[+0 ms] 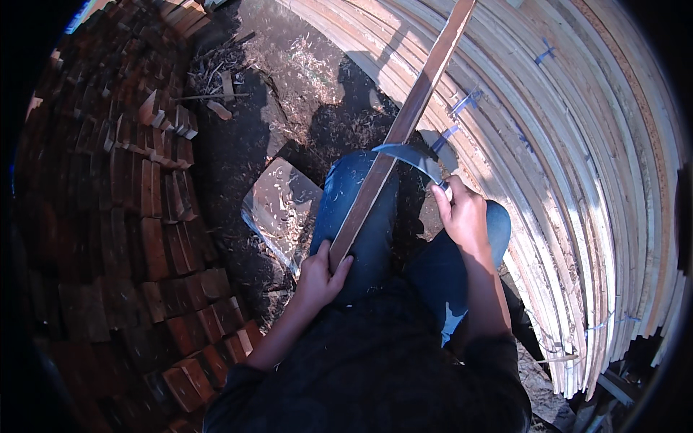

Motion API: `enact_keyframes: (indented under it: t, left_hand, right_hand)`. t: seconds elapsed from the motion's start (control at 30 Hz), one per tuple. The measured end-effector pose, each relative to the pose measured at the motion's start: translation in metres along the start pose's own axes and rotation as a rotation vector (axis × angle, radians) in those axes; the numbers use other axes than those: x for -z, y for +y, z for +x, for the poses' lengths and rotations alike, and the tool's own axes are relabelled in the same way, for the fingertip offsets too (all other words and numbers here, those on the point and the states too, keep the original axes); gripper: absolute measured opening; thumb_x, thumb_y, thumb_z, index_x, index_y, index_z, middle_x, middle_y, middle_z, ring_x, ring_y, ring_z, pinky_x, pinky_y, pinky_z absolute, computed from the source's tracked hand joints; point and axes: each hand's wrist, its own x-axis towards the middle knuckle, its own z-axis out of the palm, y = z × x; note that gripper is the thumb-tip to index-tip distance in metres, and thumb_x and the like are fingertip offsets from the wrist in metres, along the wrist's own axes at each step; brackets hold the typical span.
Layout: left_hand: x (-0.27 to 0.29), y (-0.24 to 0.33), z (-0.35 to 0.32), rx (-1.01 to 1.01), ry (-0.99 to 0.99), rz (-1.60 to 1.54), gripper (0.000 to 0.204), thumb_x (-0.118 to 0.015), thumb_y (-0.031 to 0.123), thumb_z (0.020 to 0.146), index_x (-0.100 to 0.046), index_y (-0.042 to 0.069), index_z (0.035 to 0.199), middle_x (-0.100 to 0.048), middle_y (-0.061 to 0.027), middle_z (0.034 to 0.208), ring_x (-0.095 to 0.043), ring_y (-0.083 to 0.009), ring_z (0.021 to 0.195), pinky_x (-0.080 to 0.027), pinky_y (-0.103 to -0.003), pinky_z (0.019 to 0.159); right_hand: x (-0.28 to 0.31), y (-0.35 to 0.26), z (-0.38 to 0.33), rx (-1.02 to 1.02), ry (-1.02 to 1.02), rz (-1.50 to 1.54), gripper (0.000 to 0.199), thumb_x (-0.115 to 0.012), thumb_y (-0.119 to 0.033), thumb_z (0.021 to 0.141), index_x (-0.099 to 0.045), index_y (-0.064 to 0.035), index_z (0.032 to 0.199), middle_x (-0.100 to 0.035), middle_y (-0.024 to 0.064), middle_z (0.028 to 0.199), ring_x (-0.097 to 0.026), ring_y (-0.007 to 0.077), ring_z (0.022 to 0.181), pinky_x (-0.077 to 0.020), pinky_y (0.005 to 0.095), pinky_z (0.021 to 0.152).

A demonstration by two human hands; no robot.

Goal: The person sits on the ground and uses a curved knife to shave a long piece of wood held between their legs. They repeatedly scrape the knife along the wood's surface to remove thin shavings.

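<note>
A long wooden strip [404,123] runs from the lap up and away, crossed by a curved blade [408,155]. Stacked wood blocks [144,216] lie to the left, bundled slats [577,180] to the right, and a flat sheet [281,206] on the ground [289,79] between

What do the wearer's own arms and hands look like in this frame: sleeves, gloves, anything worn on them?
Both hands are bare, with no gloves. The left hand and right hand show no rings, watch or bands that can be made out. Both forearms are uncovered; dark, near-black sleeves end near the elbows, part of a dark top. Strong sunlight and shadow hide finer detail.
</note>
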Motion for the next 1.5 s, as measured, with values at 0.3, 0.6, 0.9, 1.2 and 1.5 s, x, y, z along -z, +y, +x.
enact_keyframes:
  t: [0.3, 0.6, 0.9, 1.2, 1.5]
  left_hand:
    - [-0.006, -0.008, -0.003, 0.000, 0.003, 0.045, 0.040, -0.066, 0.026, 0.086, -0.051, -0.007, 0.104, -0.061, -0.0277, 0.066, -0.065, -0.0435, 0.065, -0.052, -0.047, 0.057]
    - [-0.004, 0.002, -0.001, 0.057, -0.045, 0.061, 0.044, -0.067, 0.026, 0.086, -0.051, -0.009, 0.108, -0.060, -0.0268, 0.064, -0.066, -0.0420, 0.063, -0.052, -0.046, 0.055]
    - [-0.002, 0.006, 0.002, 0.075, -0.046, 0.024, 0.044, -0.067, 0.025, 0.085, -0.052, -0.010, 0.108, -0.060, -0.0263, 0.062, -0.065, -0.0418, 0.061, -0.052, -0.045, 0.055]
    - [0.000, -0.003, 0.003, 0.037, -0.033, 0.075, 0.042, -0.066, 0.028, 0.085, -0.053, -0.008, 0.103, -0.059, -0.0240, 0.059, -0.064, -0.0411, 0.058, -0.051, -0.046, 0.053]
    - [-0.009, -0.003, 0.003, -0.002, 0.038, 0.057, 0.036, -0.066, 0.030, 0.086, -0.053, -0.003, 0.092, -0.056, -0.0205, 0.053, -0.062, -0.0392, 0.053, -0.048, -0.045, 0.049]
  right_hand:
    - [0.061, 0.014, 0.018, -0.211, -0.136, 0.034, 0.031, -0.067, -0.030, 0.090, -0.059, -0.0001, 0.086, -0.056, 0.0194, 0.056, -0.062, 0.0389, 0.058, -0.0468, 0.0426, 0.052]
    - [0.010, 0.002, 0.006, 0.065, -0.186, -0.029, 0.036, -0.067, -0.035, 0.087, -0.055, -0.0031, 0.075, -0.060, 0.0145, 0.063, -0.063, 0.0348, 0.058, -0.0505, 0.0412, 0.052]
    - [-0.005, 0.044, 0.035, -0.130, 0.024, -0.065, 0.045, -0.062, -0.040, 0.092, -0.055, 0.0006, 0.073, -0.054, 0.0189, 0.055, -0.060, 0.0360, 0.055, -0.0471, 0.0407, 0.053]
    - [0.071, 0.078, 0.014, -0.383, 0.029, -0.040, 0.038, -0.061, -0.030, 0.094, -0.060, 0.0058, 0.084, -0.048, 0.0191, 0.054, -0.049, 0.0260, 0.048, -0.0416, 0.0367, 0.053]
    - [0.007, 0.003, 0.005, -0.011, -0.173, 0.006, 0.038, -0.070, -0.038, 0.085, -0.057, -0.0043, 0.072, -0.057, 0.0143, 0.054, -0.062, 0.0344, 0.054, -0.0493, 0.0407, 0.049]
